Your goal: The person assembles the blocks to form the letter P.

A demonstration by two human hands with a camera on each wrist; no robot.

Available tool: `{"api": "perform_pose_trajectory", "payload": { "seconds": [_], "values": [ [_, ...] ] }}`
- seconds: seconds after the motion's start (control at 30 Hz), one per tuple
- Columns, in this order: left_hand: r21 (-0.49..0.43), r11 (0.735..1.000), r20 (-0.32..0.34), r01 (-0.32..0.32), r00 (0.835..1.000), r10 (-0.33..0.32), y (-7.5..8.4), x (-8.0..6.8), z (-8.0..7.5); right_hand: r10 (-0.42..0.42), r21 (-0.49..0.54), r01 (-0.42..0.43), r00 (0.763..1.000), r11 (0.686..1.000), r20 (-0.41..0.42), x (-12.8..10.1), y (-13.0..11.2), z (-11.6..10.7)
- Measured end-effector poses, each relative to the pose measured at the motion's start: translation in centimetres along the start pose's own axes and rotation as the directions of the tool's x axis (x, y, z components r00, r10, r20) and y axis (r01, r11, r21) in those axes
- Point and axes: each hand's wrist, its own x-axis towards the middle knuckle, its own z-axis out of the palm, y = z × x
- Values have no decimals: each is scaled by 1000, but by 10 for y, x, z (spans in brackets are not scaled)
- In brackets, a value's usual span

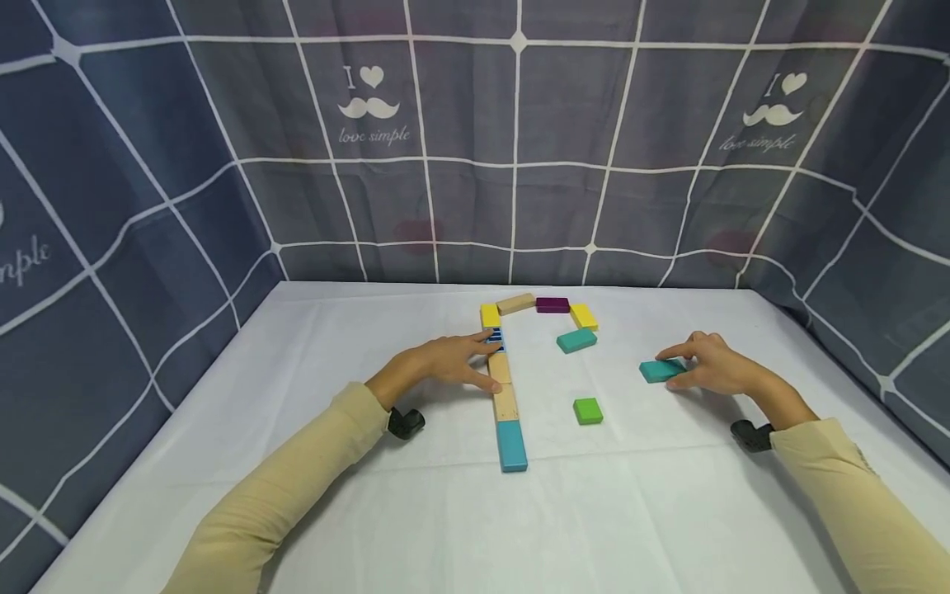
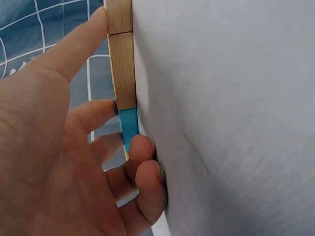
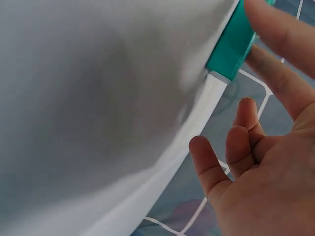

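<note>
My left hand [image 1: 451, 359] rests along a straight row of blocks. Its fingertips lie over a blue striped block [image 1: 499, 347], and the thumb touches the side of the plain wooden blocks [image 1: 505, 404]; in the left wrist view the thumb reaches the edge of a wooden block [image 2: 120, 14]. A blue block [image 1: 512, 447] forms the near end of that row. On the right, my right hand [image 1: 711, 365] pinches a teal block [image 1: 653, 371] between thumb and index finger, low over the table. The right wrist view shows this teal block [image 3: 231, 46] with the other fingers loosely bent below.
At the row's far end stands a yellow block [image 1: 490, 315], then a wooden block [image 1: 516, 304], a dark purple block [image 1: 552, 305], another yellow block [image 1: 584, 317] and a teal block [image 1: 576, 340] in a curve. A green block [image 1: 588, 411] lies apart. Grey curtains [image 1: 460, 206] enclose the white table [image 1: 356, 528].
</note>
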Motion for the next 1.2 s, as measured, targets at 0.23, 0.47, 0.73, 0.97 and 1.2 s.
{"api": "perform_pose_trajectory", "payload": {
  "seconds": [0.23,0.47,0.73,0.97,1.2],
  "values": [
    [7,1000,-6,-6,1000,6,0,4,1,-23,-9,23,999,1000,-22,12,2,3],
    [2,1000,1,-5,1000,5,-1,5,2,-63,0,63,998,998,-7,45,-31,8],
    [-3,1000,-2,3,1000,-3,-3,4,1,-175,-36,175,985,984,-2,94,-86,18],
    [-4,1000,8,10,1000,-10,-4,3,1,-198,-69,199,980,977,34,126,-111,35],
    [3,1000,13,1,1000,-1,-3,3,-1,-168,-82,173,983,981,69,142,-112,45]
  ]
}}
